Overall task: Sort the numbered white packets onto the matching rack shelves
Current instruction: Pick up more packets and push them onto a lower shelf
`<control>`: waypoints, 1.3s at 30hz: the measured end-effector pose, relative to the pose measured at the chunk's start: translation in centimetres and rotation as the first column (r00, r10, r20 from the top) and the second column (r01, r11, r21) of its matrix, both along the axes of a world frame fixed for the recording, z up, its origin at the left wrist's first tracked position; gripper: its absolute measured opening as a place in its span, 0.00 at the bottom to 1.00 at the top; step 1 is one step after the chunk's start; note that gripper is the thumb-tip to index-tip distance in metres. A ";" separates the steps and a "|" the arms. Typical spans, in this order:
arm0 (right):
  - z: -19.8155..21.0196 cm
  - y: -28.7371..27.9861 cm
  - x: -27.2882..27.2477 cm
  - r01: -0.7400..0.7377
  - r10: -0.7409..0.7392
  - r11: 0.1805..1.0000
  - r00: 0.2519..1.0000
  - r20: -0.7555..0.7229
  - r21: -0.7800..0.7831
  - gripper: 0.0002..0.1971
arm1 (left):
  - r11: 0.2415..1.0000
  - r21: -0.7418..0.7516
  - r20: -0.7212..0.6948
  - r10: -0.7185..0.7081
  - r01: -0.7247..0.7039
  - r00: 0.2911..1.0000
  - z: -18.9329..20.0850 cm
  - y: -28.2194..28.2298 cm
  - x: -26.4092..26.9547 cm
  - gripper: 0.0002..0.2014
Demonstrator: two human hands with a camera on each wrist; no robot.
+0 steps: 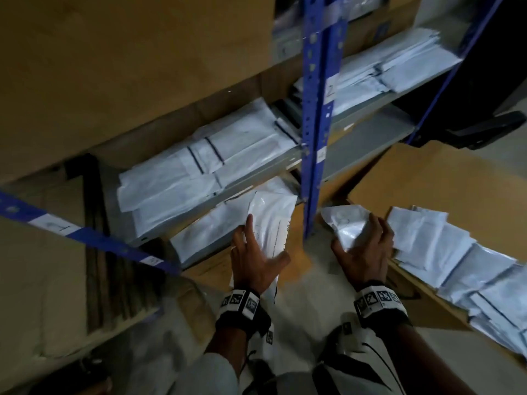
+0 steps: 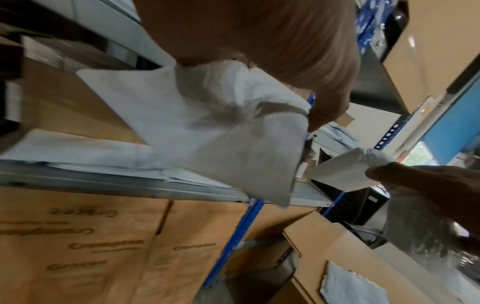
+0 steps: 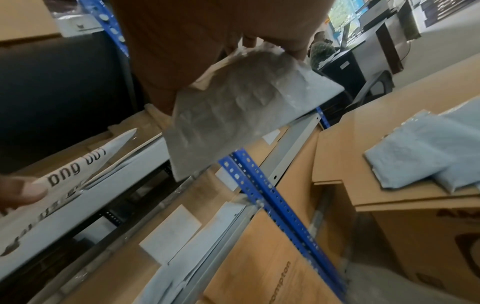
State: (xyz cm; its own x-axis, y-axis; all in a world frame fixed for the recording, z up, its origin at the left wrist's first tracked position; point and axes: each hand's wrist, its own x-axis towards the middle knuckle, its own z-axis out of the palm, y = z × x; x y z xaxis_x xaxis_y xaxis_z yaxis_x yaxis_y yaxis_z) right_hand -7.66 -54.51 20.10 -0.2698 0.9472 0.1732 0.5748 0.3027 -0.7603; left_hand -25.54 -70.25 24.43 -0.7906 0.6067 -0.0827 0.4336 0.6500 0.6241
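Long flat white plastic packet (image 1: 271, 223), glossy, with black print along one edge, held tilted with its far end over the lowest grey metal rack shelf (image 1: 199, 255), where another white packet (image 1: 205, 232) lies flat. Smaller crumpled white plastic packet (image 1: 346, 223), a faint handwritten mark on its face, held clear of the shelves just right of the blue perforated rack upright (image 1: 316, 109). Stacked white packets (image 1: 199, 169) overhang the middle shelf; more (image 1: 393, 67) lie on the upper right shelf. Unsorted white packets (image 1: 456, 260) spread overlapping on a brown cardboard box (image 1: 442, 178) at right.
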 end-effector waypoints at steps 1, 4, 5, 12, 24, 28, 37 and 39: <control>-0.1 -1.3 -1.2 -0.013 0.013 1.000 1.000 -0.022 -0.009 0.51 | 1.000 -0.025 0.010 0.006 -0.006 1.000 0.0 -1.7 -1.0 0.61; -0.9 -5.5 -4.5 -0.002 0.001 0.999 1.000 -0.028 -0.039 0.49 | 0.995 -0.095 0.006 0.001 -0.001 1.000 -0.4 -6.7 -4.3 0.60; -1.0 -6.4 -5.1 0.010 -0.012 0.999 1.000 -0.028 -0.047 0.48 | 0.994 -0.113 0.007 -0.006 0.007 1.000 -0.5 -7.8 -5.0 0.60; -2.5 -13.1 -9.2 0.054 -0.050 0.988 0.998 0.034 -0.144 0.50 | 0.979 -0.193 0.056 -0.062 0.072 0.997 -2.4 -14.5 -10.8 0.58; -5.4 -11.6 -16.2 -0.008 0.031 0.969 0.996 0.088 -0.246 0.51 | 0.933 -0.278 0.116 -0.205 0.230 0.972 -4.8 -13.1 -17.8 0.61; -7.7 -8.7 -20.3 0.005 -0.003 0.969 1.000 0.007 -0.247 0.50 | 0.926 -0.333 -0.023 -0.198 0.180 0.980 -6.8 -10.4 -20.1 0.61; -11.2 -1.3 -27.4 0.181 -0.202 0.976 0.961 -0.188 -0.123 0.47 | 0.952 -0.307 -0.037 0.012 -0.023 0.999 -13.7 -5.5 -24.2 0.54; -12.2 -0.3 -29.2 0.291 -0.300 0.954 0.917 -0.262 -0.073 0.47 | 0.951 -0.308 -0.088 0.003 -0.030 0.996 -15.5 -5.2 -25.8 0.50</control>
